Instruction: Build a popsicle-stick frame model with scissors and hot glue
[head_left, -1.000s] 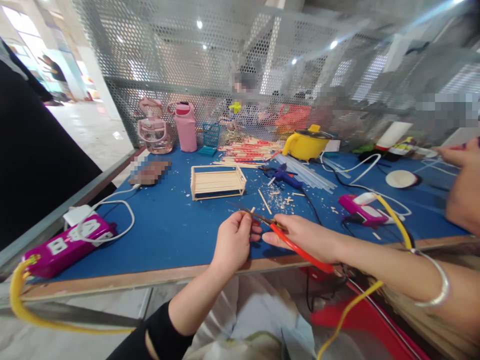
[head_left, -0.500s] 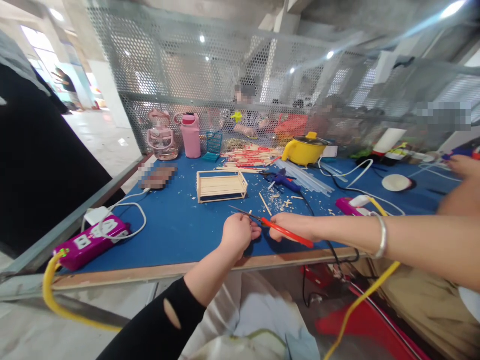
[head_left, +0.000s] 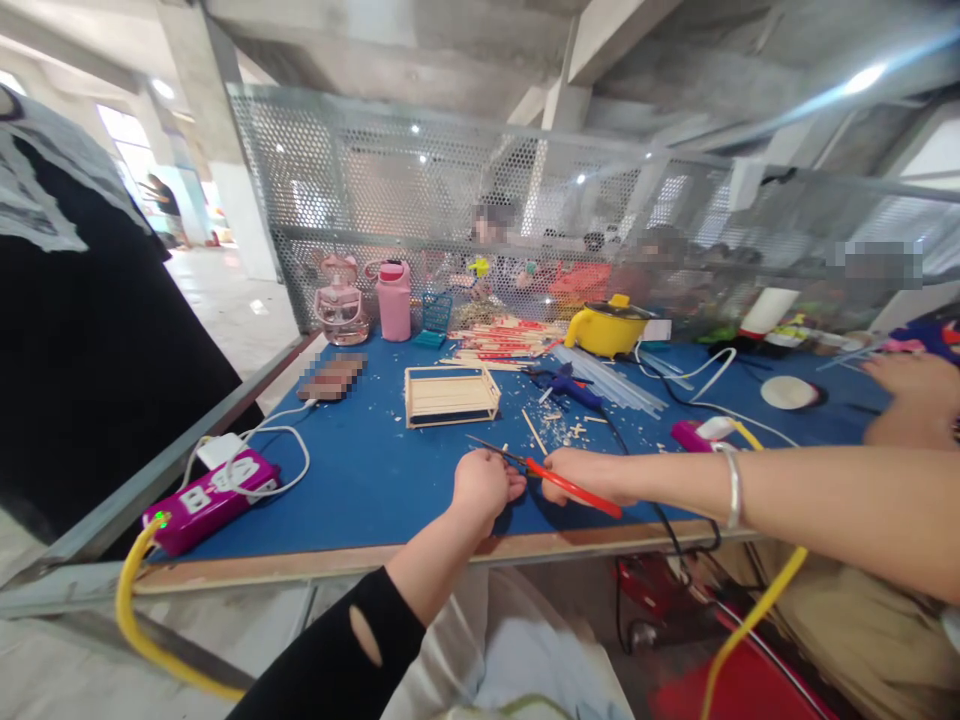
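My right hand (head_left: 576,468) grips red-handled scissors (head_left: 577,490), their thin blades pointing left across the top of my left hand (head_left: 482,487). The fingers of my left hand are curled together close under the blades. Whatever they pinch is too small and hidden to name. Just beyond the hands sits a small tray-like frame (head_left: 452,396) built of pale wooden sticks. To its right lies a blue glue gun (head_left: 568,386), with a loose stick (head_left: 535,431) and scattered wood scraps (head_left: 571,432) in front of it.
Red-and-cream sticks (head_left: 504,340) pile up behind, beside clear glue sticks (head_left: 611,380) and a yellow pot (head_left: 609,328). Pink bottles, a phone (head_left: 334,377) and a purple power strip (head_left: 214,498) occupy the left. At far right, a co-worker's hand (head_left: 911,375) rests over the table.
The camera view has tilted up and turned slightly left, so the table sits lower in the picture. Both hands and the scissors keep nearly the same pose.
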